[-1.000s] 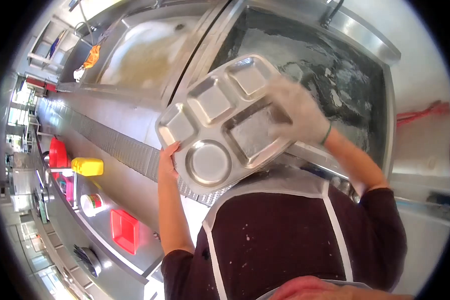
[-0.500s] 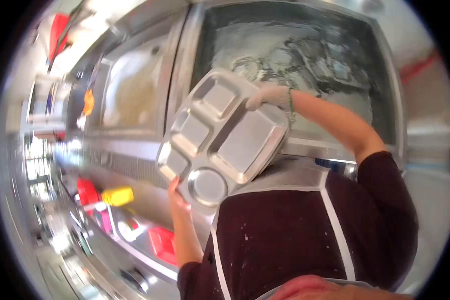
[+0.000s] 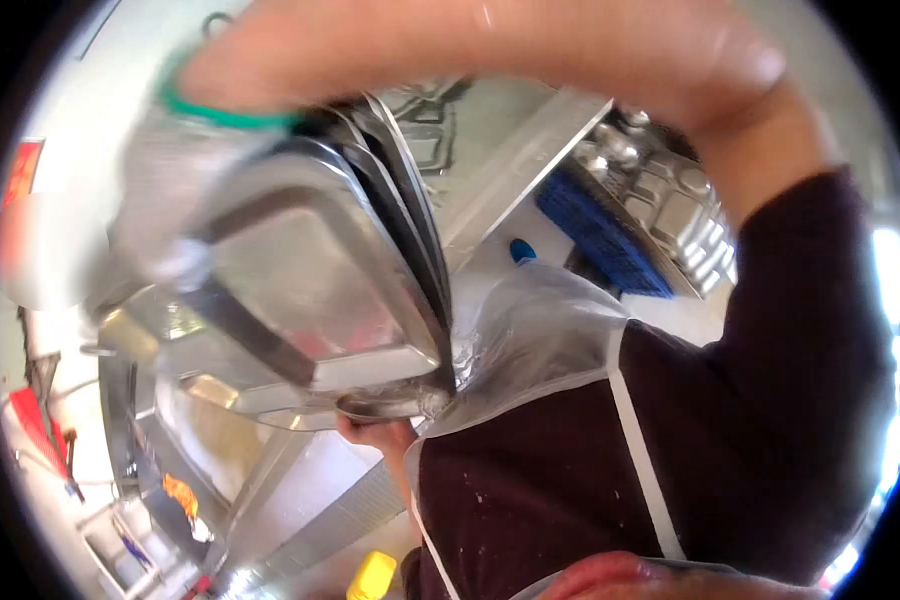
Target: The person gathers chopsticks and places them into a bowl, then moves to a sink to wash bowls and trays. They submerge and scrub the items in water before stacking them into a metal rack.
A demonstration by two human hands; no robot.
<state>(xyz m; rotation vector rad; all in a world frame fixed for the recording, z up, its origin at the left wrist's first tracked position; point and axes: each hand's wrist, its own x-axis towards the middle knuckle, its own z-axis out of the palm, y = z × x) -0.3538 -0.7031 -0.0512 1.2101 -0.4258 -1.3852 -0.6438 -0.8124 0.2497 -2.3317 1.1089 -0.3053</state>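
Observation:
Several stacked metal compartment trays [image 3: 300, 270] are tilted up close to the camera, between my two hands. My right hand [image 3: 155, 205], in a pale glove with a green band at the wrist, is closed on the far upper-left edge of the stack; its fingers are blurred. At the lower edge, the bare fingers of my left hand [image 3: 382, 432] are wrapped round the trays, partly hidden beneath them. My right forearm stretches across the top of the view, close to the lens. A clear apron [image 3: 530, 320] hangs over the dark shirt.
Behind the trays lies a water-filled basin [image 3: 510, 120] with trays in it. A blue crate [image 3: 610, 235] with metal trays and round metal items stands low at the right. A blue shoe [image 3: 520, 250] shows on the floor. Near the bottom is a yellow object [image 3: 372, 575].
The trays have come up closer to the camera and turned, showing several stacked edges. My right arm has swung up and left across the view. The view has turned, bringing the blue crate into sight.

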